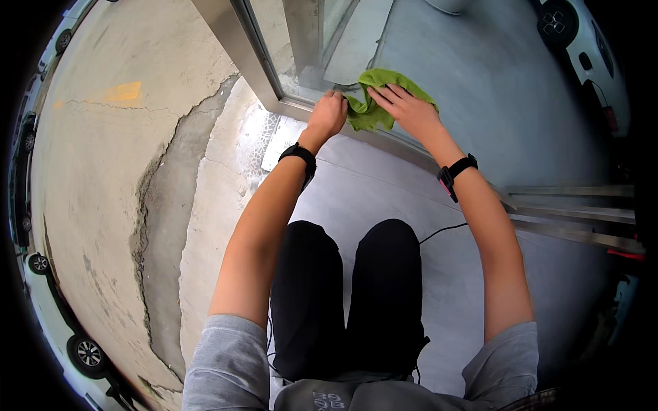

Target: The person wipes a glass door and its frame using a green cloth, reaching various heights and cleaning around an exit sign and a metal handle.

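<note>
A crumpled green cloth (pixel 384 96) lies against the lower part of a glass pane (pixel 473 103), just above its metal bottom frame. My right hand (pixel 404 109) rests on the cloth with its fingers stretched out, pressing it to the glass. At the cloth's left edge, my left hand (pixel 331 109) is closed in a pinch, apparently on a corner of the cloth. Both wrists wear black bands.
An upright metal frame post (pixel 236 48) stands left of the cloth. Horizontal metal bars (pixel 576 214) run at the right. Cracked concrete (pixel 164 240) spreads to the left, with parked cars (pixel 86 353) beyond. A thin cable (pixel 442 231) lies beside my knees.
</note>
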